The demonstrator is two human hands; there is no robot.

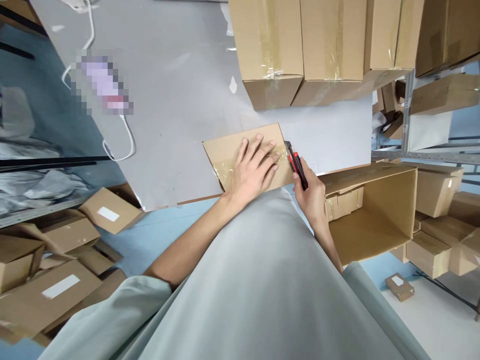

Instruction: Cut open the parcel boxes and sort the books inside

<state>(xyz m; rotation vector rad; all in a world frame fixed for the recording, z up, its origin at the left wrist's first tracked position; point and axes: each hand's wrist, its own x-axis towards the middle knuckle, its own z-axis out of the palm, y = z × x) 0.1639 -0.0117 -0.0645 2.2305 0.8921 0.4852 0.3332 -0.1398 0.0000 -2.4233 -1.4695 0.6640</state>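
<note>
A small cardboard box (221,150) with clear tape across it lies at the near edge of the grey table (180,100). My left hand (253,167) rests flat on its top, fingers spread over the cardboard and tape. In my right hand (310,192) is a red and black box cutter (298,167), the fingers wrapped round its handle. The cutter's blade end is at the right side of the box; whether it touches the cardboard I cannot tell.
Several large taped cartons (333,40) stand at the back right of the table. An open carton (375,215) with small boxes inside is at my right. A pixelated device (103,82) with a white cable lies at left. Cardboard boxes (56,290) are piled at lower left.
</note>
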